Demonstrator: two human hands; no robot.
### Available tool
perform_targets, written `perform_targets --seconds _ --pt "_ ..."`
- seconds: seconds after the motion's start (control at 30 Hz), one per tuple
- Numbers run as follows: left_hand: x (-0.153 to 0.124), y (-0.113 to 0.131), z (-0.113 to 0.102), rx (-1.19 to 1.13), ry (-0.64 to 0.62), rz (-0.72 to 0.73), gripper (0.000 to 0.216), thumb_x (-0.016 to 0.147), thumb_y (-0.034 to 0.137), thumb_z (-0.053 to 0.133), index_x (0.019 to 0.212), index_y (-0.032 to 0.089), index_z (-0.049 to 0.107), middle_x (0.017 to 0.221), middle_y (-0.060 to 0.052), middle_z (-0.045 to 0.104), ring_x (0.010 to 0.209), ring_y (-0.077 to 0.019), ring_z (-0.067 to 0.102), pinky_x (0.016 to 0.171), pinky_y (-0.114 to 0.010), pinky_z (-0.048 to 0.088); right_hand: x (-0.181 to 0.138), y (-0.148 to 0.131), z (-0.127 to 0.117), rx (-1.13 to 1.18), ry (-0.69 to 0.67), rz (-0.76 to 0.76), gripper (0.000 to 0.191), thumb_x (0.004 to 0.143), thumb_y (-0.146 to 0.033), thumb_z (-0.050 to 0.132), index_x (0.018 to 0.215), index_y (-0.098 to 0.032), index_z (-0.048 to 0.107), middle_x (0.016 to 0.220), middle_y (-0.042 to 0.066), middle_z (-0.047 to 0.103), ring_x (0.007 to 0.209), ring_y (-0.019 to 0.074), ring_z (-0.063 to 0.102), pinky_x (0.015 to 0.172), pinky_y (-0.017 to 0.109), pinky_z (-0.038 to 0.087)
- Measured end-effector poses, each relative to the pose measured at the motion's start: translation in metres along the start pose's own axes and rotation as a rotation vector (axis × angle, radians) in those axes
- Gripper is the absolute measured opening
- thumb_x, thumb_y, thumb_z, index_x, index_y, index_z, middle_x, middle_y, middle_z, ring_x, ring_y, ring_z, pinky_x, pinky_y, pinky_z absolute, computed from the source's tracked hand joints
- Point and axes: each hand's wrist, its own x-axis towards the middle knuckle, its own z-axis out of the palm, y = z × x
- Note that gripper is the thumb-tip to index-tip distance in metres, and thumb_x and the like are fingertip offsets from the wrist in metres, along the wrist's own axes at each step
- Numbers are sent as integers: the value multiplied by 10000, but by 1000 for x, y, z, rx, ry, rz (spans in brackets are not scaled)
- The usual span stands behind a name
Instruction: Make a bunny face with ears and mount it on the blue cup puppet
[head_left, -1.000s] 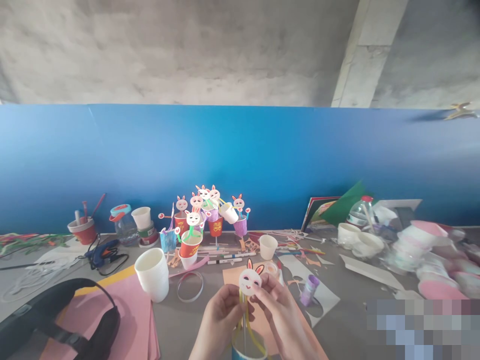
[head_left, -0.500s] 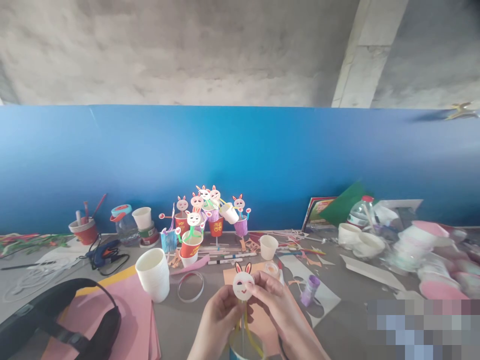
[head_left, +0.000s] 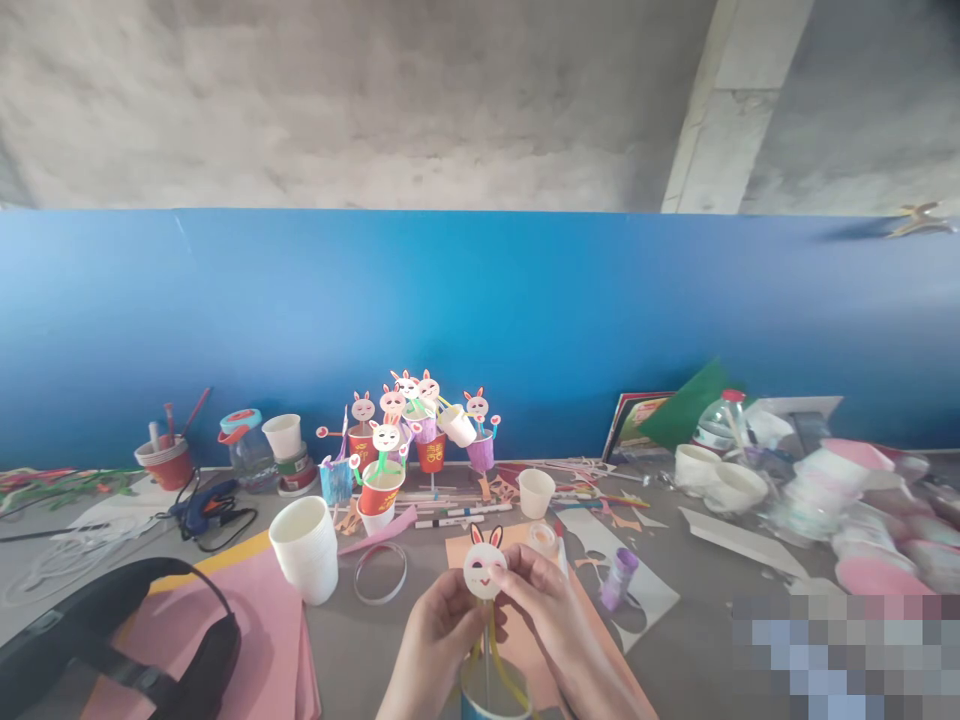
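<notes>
A round white paper rabbit face (head_left: 484,574) with black-edged ears is pinched between my two hands, above a paper cup (head_left: 495,712) at the bottom edge. My right hand (head_left: 544,610) presses its thumb on the front of the face at the right side. Fingers of my left hand (head_left: 442,630) close on the lower left, by the stick (head_left: 487,660) under the face. Yellow strips (head_left: 511,688) hang down into the cup. My fingers hide part of the face's back and the top of the stick.
Finished rabbit cups (head_left: 382,485) stand at the back middle. A white cup stack (head_left: 305,550), a tape ring (head_left: 380,574) and pink paper (head_left: 262,640) lie left. Right are a purple roll (head_left: 619,578), a cut white sheet (head_left: 660,595) and heaped cups (head_left: 840,490). A black headset-like object (head_left: 202,650) sits front left.
Almost nothing differs. Both hands keep hold of the rabbit face in nearly the same place, and the view has shifted very slightly.
</notes>
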Motion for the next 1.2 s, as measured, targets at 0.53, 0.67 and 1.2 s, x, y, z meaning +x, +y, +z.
perform_targets --seconds 0.53,0.67,1.2 --pt "-2 3 -1 45 -2 -6 447 726 479 782 987 134 667 875 -115 735 694 -189 661 672 -290 477 -2 0 1 -6 14 2 347 713 -481 770 661 -182 602 592 -22 574 506 150 546 469 270 434" --pt "-3 4 1 39 4 -10 435 720 478 786 967 139 669 867 -110 732 707 -198 666 661 -284 471 -1 0 1 -11 21 6 347 711 -487 770 661 -184 608 599 -20 577 512 151 544 476 273 432" --pt "-3 3 0 35 -1 -8 413 734 454 781 984 143 677 872 -101 729 693 -189 663 667 -284 473 -4 3 2 3 46 13 324 722 -463 764 662 -187 608 609 -23 588 517 142 533 483 268 434"
